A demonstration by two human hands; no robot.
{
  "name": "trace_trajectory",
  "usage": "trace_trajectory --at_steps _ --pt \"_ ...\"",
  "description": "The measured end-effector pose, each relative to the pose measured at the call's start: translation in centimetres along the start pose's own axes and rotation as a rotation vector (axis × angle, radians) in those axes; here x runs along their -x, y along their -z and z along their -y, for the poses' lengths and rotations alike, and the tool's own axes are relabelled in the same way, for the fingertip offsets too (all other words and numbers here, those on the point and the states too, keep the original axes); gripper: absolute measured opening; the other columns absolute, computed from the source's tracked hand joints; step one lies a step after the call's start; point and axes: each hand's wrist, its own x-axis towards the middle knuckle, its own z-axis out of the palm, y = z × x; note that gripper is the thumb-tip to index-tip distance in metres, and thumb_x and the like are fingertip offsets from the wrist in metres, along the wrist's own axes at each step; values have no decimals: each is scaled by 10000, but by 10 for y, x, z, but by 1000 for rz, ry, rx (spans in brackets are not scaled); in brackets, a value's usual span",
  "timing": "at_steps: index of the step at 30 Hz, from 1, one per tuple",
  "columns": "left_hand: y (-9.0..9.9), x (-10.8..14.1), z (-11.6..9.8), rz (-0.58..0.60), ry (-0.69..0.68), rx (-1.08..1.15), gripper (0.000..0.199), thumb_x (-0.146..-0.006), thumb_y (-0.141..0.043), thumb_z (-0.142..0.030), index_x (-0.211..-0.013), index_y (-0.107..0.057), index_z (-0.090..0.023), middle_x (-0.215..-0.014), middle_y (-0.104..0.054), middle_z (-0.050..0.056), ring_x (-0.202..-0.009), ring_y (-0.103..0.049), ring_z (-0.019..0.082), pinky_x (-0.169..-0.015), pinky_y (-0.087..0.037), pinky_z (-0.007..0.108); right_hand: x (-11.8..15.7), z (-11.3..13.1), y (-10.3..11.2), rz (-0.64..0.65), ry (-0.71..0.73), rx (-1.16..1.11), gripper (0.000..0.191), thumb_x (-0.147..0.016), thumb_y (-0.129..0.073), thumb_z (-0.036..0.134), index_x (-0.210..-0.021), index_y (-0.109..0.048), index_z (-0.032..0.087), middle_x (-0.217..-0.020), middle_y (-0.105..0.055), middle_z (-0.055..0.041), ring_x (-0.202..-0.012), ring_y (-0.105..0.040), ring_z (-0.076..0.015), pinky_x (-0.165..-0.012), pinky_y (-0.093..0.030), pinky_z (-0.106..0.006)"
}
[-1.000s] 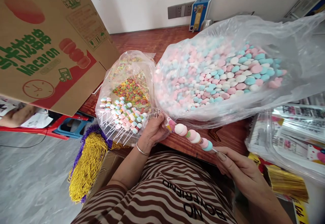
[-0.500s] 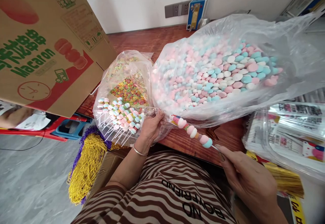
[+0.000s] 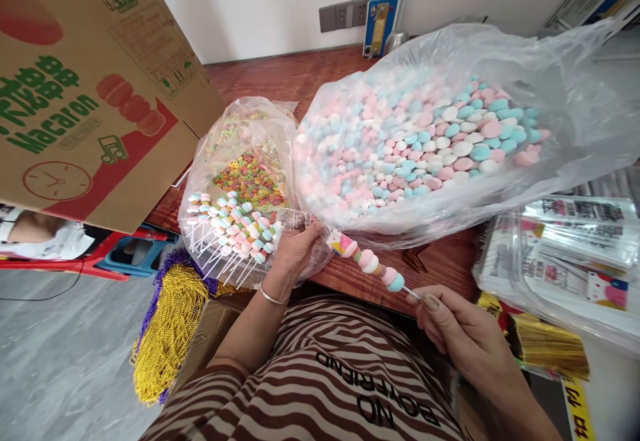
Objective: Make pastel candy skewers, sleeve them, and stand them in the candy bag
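My right hand [image 3: 457, 328] pinches the thin white stick of a candy skewer [image 3: 371, 262], strung with pink, white and blue marshmallows and small coloured rings. The skewer's far end lies at the mouth of a printed clear wrapper [image 3: 296, 220], which my left hand [image 3: 297, 248] grips between thumb and fingers. Left of that hand, many finished-looking skewers [image 3: 240, 228] rest in a clear plastic bag, beside small coloured ring candies [image 3: 255, 178]. A large clear bag of pastel marshmallows [image 3: 440, 148] lies beyond my hands.
A cardboard box [image 3: 100, 94] stands at the left of the wooden table [image 3: 280, 71]. On the right, a clear plastic tub [image 3: 530, 294] holds printed wrappers [image 3: 580, 221]. Gold ties [image 3: 547, 344] lie below it. A blue device [image 3: 384, 21] sits against the wall. At far left a person's arm [image 3: 35, 226] shows.
My right hand has moved left toward my left hand, and the skewer has shifted with it, its far end now at the wrapper's printed edge. My left hand keeps its grip.
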Motion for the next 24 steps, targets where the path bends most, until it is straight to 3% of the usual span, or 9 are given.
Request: trace_trajectory --at_steps 4,10,13,16,20,22,24 --pt "-3 2 2 88 -5 10 301 -592 -938 -301 -674 -697 -141 -607 -632 -31 -540 -537 77 -559 -435 219 -1 0 -9 -73 68 48 235 -1029 -515 394 -936 -624 208 -600 -562 32 -502 -522 -118 -494 -434 -231" --pt "-29 14 1 57 91 226 189 -624 -837 -153 -772 -721 -127 -766 -687 2 -719 -667 120 -836 -551 301 -7 4 -26 -180 256 282 143 -1011 -529 301 -963 -637 221 -634 -646 29 -511 -608 -122 -533 -478 -230" --pt "-41 18 -2 43 164 317 104 -684 -717 -54 -749 -679 -125 -724 -614 -31 -560 -509 25 -728 -517 211 -10 3 -36 -208 301 340 129 -1012 -522 276 -963 -627 221 -696 -688 11 -548 -648 -134 -555 -499 -237" --pt "-48 21 -5 98 190 403 174 -727 -668 -12 -838 -667 -146 -772 -571 -47 -510 -376 -2 -601 -438 154 -12 0 -43 -289 404 445 112 -1012 -520 237 -983 -626 211 -765 -723 -14 -603 -675 -148 -587 -502 -249" --pt "-51 24 -3 170 162 431 176 -855 -744 -237 -1003 -677 -171 -791 -544 -43 -563 -443 26 -619 -458 173 -15 -4 -48 -412 585 722 123 -1011 -529 210 -1006 -650 188 -709 -700 -37 -595 -635 -174 -605 -464 -299" --pt "-53 25 -2 171 126 403 219 -861 -767 -352 -951 -658 -186 -770 -531 -44 -585 -473 48 -643 -474 198 -15 -5 -49 -430 635 833 113 -995 -560 193 -1028 -668 179 -628 -654 -19 -548 -588 -170 -581 -427 -312" --pt "-55 27 -1 175 97 382 288 -840 -785 -432 -882 -623 -198 -723 -501 -50 -591 -481 68 -661 -481 220 -15 -5 -50 -409 633 802 118 -980 -577 184 -1037 -680 173 -602 -639 -12 -521 -564 -161 -563 -406 -313"
